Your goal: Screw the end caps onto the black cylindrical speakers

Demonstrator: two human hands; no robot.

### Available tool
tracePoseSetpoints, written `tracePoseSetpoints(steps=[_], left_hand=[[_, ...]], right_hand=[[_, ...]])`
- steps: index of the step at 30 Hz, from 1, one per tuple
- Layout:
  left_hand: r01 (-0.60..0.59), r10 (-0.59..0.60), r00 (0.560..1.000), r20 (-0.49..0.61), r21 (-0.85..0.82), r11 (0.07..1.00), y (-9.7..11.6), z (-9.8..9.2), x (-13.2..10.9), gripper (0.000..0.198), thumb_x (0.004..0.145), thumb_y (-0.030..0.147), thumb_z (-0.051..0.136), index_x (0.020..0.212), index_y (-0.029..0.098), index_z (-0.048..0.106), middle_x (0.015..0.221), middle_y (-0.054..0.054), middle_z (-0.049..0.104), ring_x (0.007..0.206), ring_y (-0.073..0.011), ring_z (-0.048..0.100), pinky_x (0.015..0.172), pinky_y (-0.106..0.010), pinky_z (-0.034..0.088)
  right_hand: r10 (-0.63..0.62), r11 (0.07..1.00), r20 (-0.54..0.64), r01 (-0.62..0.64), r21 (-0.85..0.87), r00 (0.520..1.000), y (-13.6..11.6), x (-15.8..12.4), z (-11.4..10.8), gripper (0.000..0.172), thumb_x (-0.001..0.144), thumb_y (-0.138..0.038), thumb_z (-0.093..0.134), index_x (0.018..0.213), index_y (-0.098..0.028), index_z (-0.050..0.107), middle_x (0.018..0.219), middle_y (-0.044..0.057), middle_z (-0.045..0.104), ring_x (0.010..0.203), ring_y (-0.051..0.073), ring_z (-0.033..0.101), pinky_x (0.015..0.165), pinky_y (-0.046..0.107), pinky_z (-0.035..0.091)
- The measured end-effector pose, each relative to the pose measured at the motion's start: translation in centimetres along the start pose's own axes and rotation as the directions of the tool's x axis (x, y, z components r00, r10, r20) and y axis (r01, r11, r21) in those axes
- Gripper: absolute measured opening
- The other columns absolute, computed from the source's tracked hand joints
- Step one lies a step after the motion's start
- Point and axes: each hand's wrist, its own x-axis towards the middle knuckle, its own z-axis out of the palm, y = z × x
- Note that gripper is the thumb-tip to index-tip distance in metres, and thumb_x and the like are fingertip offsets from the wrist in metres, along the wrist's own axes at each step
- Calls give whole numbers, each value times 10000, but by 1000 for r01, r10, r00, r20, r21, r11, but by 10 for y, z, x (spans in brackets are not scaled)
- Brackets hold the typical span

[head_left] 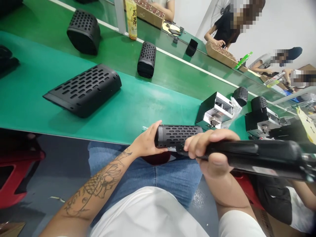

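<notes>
My left hand (148, 140) grips the left end of a black perforated housing (181, 133) at the table's front edge, above my lap. Its thumb and fingers wrap around that end. In my right hand (214, 148) is a black electric screwdriver (261, 156), held level, its body reaching out to the right. The tool's front end points left, along the near side of the housing; I cannot tell whether the bit touches it. Part of the housing's right end is hidden behind my right fingers.
A larger slotted black housing (86, 87) lies on the green table (148, 102). Behind it are smaller housings (146, 59) and a yellow bottle (131, 19). Silver-and-black metal units (214, 110) stand at the right. A red stool (19, 174) is at left. Co-workers sit across the table.
</notes>
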Motion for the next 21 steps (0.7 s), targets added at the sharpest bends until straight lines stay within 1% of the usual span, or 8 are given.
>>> tracePoseSetpoints(steps=[1, 3, 6, 9, 12, 15, 18, 21], left_hand=[[-1, 1, 1000, -4, -2, 1000, 0, 1, 0, 1502, 912, 670, 1155, 2049, 256, 266, 1965, -283, 622, 1794, -527, 706, 1476, -681, 652], [5, -5, 1000, -14, -4, 1000, 0, 3, 1, 1506, 905, 677, 1160, 2046, 248, 277, 1972, -294, 613, 1804, -538, 694, 1479, -688, 648], [-1, 1, 1000, -19, -10, 1000, 0, 5, 1, 1510, 910, 667, 1159, 2047, 233, 265, 1977, -318, 599, 1804, -556, 689, 1464, -707, 656], [-20, 20, 1000, -18, -15, 1000, 1, 7, 2, 1496, 936, 664, 1139, 2052, 240, 237, 1978, -326, 590, 1806, -562, 685, 1444, -722, 667], [-29, 29, 999, -20, -18, 999, 2, 7, 3, 1470, 962, 667, 1115, 2053, 251, 223, 1979, -325, 587, 1805, -561, 685, 1440, -731, 664], [-20, 19, 1000, -14, -18, 1000, 2, 8, 4, 1471, 961, 662, 1112, 2051, 248, 215, 1979, -330, 585, 1801, -562, 688, 1445, -732, 657], [-12, 11, 1000, -13, -28, 1000, 2, 9, 4, 1489, 935, 680, 1124, 2046, 239, 236, 1968, -331, 595, 1802, -563, 686, 1463, -721, 644], [-2, 2, 1000, -13, -37, 999, 1, 9, 5, 1484, 934, 714, 1114, 2046, 235, 256, 1957, -327, 606, 1799, -562, 687, 1470, -713, 641]], right_hand=[[21, 1000, 14, -21, -6, 1000, 5, -3, 5, 235, 1169, -509, 933, 1281, -332, 828, 733, -83, 757, 503, 154, 671, 608, 342, 708], [69, 997, 3, -69, -41, 998, 18, -7, 9, 280, 1164, -557, 935, 1278, -337, 804, 750, -81, 759, 515, 158, 674, 621, 354, 714], [143, 986, -19, -144, -86, 990, 34, -14, 9, 383, 1122, -639, 974, 1229, -330, 776, 760, -78, 746, 518, 166, 665, 641, 387, 724], [187, 977, -27, -189, -101, 982, 43, -17, 8, 416, 1111, -674, 973, 1156, -324, 754, 737, -75, 716, 523, 177, 658, 627, 396, 713], [202, 974, 14, -199, -108, 979, 46, -17, 9, 393, 1131, -667, 937, 1108, -323, 749, 707, -79, 685, 506, 173, 629, 604, 391, 694], [214, 975, 87, -208, -78, 973, 46, -16, 9, 356, 1142, -626, 921, 1064, -325, 747, 689, -87, 661, 484, 160, 594, 581, 376, 666], [261, 965, 147, -256, -52, 954, 48, -15, 9, 398, 1117, -640, 937, 995, -328, 721, 665, -89, 628, 483, 161, 577, 549, 362, 624], [336, 941, 187, -335, -37, 923, 50, -14, 10, 486, 1042, -692, 1009, 946, -328, 700, 650, -83, 609, 509, 174, 580, 543, 367, 602]])
